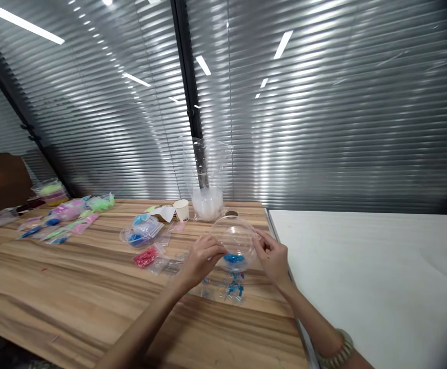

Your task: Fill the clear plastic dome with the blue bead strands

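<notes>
A clear round plastic shell (234, 236), like a bowl or half of a ball, is tilted up between my hands. My left hand (205, 256) pinches its left edge, with fingers bent and pressed together. At the right edge, my right hand (272, 257) grips it between thumb and fingers. Some blue material (234, 258) shows at the shell's lower part; whether it lies inside or behind the clear wall I cannot tell. Just below, clear packets with small blue pieces (236, 287) lie on the wooden table (73, 287).
Left of my hands lie a bag of red shreds (145, 256) and clear plastic pieces with blue bits (141, 233). Behind stand a paper cup (182, 210) and a clear bag of white material (208, 204). Colourful packets (69, 212) are farther left. A white table (362, 266) adjoins on the right.
</notes>
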`<state>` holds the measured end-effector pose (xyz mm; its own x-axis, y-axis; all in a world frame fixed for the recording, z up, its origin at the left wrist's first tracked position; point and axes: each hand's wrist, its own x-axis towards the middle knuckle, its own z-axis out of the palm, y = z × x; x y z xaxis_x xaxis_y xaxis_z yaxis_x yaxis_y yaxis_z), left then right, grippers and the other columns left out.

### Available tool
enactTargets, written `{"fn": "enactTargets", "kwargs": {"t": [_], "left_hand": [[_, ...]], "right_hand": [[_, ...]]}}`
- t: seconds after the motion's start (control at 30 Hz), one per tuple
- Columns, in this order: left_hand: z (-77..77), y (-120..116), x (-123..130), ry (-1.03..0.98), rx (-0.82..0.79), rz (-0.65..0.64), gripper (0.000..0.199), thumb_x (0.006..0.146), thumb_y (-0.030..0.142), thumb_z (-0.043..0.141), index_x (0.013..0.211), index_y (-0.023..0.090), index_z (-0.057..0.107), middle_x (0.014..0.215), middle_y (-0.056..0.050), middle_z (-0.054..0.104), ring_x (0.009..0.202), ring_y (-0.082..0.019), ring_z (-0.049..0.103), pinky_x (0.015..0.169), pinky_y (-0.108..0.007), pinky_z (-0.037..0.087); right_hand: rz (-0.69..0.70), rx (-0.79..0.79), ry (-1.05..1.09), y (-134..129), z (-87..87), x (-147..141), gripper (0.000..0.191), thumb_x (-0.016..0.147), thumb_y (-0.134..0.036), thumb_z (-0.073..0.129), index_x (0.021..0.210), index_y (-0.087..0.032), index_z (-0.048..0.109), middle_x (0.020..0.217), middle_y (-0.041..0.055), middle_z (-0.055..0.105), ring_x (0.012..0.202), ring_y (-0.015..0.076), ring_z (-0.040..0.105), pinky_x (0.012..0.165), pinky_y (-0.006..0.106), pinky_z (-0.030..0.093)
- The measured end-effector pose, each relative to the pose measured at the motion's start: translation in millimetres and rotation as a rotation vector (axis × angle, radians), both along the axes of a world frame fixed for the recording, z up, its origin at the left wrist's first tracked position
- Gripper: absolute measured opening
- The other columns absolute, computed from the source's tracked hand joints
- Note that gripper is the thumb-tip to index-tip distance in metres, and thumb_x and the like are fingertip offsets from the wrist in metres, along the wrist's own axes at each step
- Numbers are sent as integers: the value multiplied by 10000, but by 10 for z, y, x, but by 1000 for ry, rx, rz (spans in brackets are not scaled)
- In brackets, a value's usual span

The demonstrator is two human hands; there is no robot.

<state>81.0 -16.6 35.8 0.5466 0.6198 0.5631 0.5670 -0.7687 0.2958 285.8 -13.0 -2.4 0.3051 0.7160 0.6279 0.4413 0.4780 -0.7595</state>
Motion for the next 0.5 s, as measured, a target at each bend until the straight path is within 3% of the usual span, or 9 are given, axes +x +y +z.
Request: {"fn": "enactTargets", "kwargs": {"t": [0.17, 0.27, 0.37, 0.5], "left_hand": [[-29, 217, 112, -57, 103, -20, 187, 891, 293, 514, 872, 214, 683, 997, -73, 682, 984, -195, 583, 885, -367, 439], [-69, 360, -76, -173, 129, 129, 202, 899, 291, 486, 923, 205, 668, 1027, -87, 667, 1009, -202, 574, 909, -375, 437], [-172, 508, -358, -111, -40, 290, 252, 915, 269, 421, 991, 187, 647, 1029, -94, 669, 997, -205, 582, 918, -387, 440], [-389, 640, -619, -8, -163, 320, 230, 848, 191, 461, 912, 149, 678, 943, -111, 695, 928, -226, 609, 875, -395, 470]], "right_hand": [[31, -90, 105, 66, -19, 68, 441, 784, -439, 532, 967, -85, 722, 479, -57, 358, 457, 92, 344, 466, 223, 341], [30, -122, 144, 91, -43, 99, 451, 778, -450, 545, 974, -84, 721, 496, -55, 353, 472, 97, 343, 485, 232, 348], [23, -140, 161, 99, -62, 118, 456, 773, -458, 557, 980, -86, 722, 498, -56, 336, 481, 101, 344, 486, 234, 340], [15, -148, 153, 102, -69, 136, 459, 773, -458, 557, 990, -88, 721, 501, -55, 335, 484, 103, 342, 488, 235, 341]]}}
